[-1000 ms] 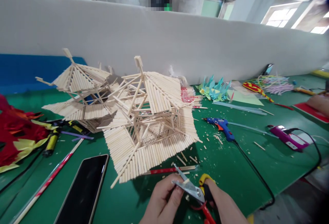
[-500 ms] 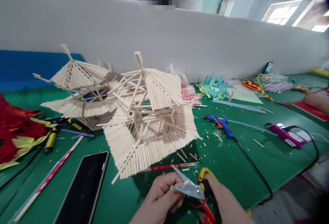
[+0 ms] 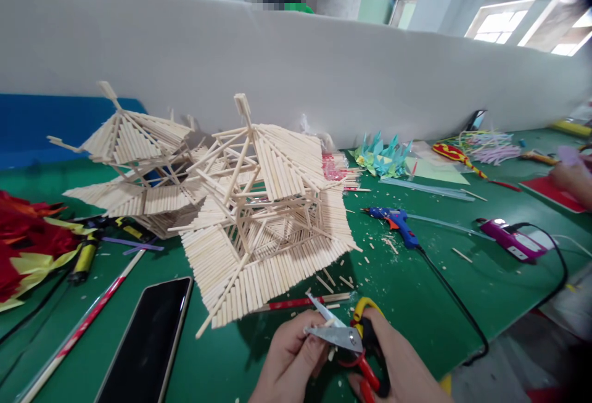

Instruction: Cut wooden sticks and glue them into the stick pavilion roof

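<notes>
At a green craft table (image 3: 416, 304) backed by a white partition (image 3: 277, 63), a tiered stick pagoda (image 3: 268, 218) stands just beyond a person's hands, with a second pagoda (image 3: 129, 168) behind it to the left. Neither model has shifted in the past second. What has changed is small. The left hand (image 3: 291, 360) and right hand (image 3: 400, 369) have drifted a little leftward. The scissors (image 3: 340, 336), gripped in the right hand with fingers through the yellow-and-red handles, now show their blades parted around a short stick stub (image 3: 331, 323), which the left hand pinches between thumb and fingertips. By the look of it, the cut is lined up but not yet made.

Room is tight ahead, where the pagoda's lower eave overhangs a red-wrapped stick bundle (image 3: 300, 302) lying just beyond the blade tips. A dark phone (image 3: 148, 341) lies to the left, well apart. To the right there is bare green, crossed by the cord of a blue glue gun (image 3: 393, 221), before the table's edge falls away at lower right. A co-worker's hand (image 3: 571, 178) works far off at the right.
</notes>
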`<state>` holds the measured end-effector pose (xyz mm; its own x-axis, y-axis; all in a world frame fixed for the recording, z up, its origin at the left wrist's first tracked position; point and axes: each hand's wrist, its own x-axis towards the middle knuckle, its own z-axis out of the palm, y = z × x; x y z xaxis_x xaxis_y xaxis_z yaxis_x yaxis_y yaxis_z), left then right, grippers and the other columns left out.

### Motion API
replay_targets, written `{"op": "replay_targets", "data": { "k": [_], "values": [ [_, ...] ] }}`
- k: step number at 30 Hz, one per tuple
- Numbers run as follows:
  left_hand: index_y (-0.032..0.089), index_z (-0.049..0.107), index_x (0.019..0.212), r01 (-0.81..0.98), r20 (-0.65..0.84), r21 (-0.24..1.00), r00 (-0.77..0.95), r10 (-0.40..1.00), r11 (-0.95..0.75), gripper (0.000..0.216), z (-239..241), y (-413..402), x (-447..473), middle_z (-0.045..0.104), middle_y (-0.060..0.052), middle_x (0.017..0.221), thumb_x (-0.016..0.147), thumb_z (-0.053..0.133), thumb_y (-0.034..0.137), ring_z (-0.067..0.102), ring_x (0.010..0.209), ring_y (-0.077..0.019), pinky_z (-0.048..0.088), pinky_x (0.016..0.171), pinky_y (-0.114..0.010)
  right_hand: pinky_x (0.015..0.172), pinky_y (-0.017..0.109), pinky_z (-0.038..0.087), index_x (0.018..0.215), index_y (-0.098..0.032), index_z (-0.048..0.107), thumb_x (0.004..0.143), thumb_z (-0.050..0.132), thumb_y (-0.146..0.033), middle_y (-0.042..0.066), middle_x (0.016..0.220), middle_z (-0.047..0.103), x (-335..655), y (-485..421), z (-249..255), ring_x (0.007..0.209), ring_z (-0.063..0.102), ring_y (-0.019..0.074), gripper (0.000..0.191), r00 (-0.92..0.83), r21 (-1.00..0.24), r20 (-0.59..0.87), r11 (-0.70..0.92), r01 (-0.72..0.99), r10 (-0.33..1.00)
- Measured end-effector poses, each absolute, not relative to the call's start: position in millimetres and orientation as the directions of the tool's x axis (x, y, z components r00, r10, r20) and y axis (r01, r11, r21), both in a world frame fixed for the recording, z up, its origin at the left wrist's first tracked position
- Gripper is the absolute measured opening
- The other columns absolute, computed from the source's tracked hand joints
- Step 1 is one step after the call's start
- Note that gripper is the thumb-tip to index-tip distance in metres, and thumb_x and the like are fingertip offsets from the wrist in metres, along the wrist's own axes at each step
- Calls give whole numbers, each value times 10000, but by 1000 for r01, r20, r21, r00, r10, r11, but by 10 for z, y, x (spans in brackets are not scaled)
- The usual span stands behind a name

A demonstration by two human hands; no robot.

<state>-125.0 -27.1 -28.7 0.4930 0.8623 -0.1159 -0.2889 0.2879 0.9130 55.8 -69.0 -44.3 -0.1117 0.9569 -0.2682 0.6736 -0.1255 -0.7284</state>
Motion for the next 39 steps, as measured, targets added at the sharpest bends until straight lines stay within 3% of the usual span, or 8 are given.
{"op": "replay_targets", "data": {
  "k": [3,7,12,20,24,29,36,39],
  "values": [
    [136,644,688,-338,-144,860,558,817,382,346,-280,-223,-1242,372,49,514,729,588,475,248,446,-59,179,414,-185,749,329,463,1109,-137,331,586,556,-234,144,1001,587,562,-705,-404,845,579,230,577,-126,-737,-228,-87,670,965],
    [132,608,621,-340,-159,848,569,807,407,332,-236,-189,-1240,402,39,511,716,614,450,260,440,-58,172,409,-189,700,294,469,1069,-150,364,558,555,-190,107,928,609,563,-706,-383,780,580,206,548,-138,-743,-242,-92,663,960],
    [142,630,659,-353,-138,848,574,807,396,304,-235,-208,-1229,415,40,533,736,600,434,277,451,-59,207,411,-174,740,310,466,1111,-143,337,497,582,-180,144,993,594,568,-733,-498,839,576,234,662,-83,-720,-293,-163,674,953],
    [242,656,901,-215,114,977,467,877,-12,176,-258,-259,-1260,589,4,745,841,496,285,505,681,-124,372,639,-193,726,277,466,1064,-170,356,520,557,-169,92,945,605,507,-705,-471,808,583,204,580,-68,-761,-230,-136,635,971],
    [173,677,804,-231,-25,956,550,835,181,278,-277,-241,-1283,502,12,627,816,507,392,374,526,-83,282,479,-179,667,271,463,1053,-165,366,569,536,-189,69,890,602,494,-711,-400,746,577,188,513,-96,-752,-201,-91,652,975],
    [120,655,662,-369,-173,810,593,786,457,349,-260,-225,-1259,418,31,528,682,638,467,285,453,-61,186,418,-190,666,269,467,995,-179,379,568,536,-199,55,830,600,504,-717,-369,731,577,184,456,-126,-755,-224,-90,649,967],
    [134,623,616,-389,-177,790,595,784,473,324,-222,-213,-1226,418,38,526,702,629,447,292,444,-59,201,413,-187,686,289,474,1047,-135,369,471,591,-190,141,944,605,530,-716,-469,798,582,234,620,-104,-751,-324,-189,633,940],
    [163,634,716,-333,-108,883,543,833,331,229,-215,-221,-1230,450,36,577,794,558,364,329,491,-68,251,456,-178,706,278,464,1105,-171,357,476,581,-166,106,965,611,537,-738,-530,826,582,231,668,-73,-745,-312,-196,637,947]
  ]
}}
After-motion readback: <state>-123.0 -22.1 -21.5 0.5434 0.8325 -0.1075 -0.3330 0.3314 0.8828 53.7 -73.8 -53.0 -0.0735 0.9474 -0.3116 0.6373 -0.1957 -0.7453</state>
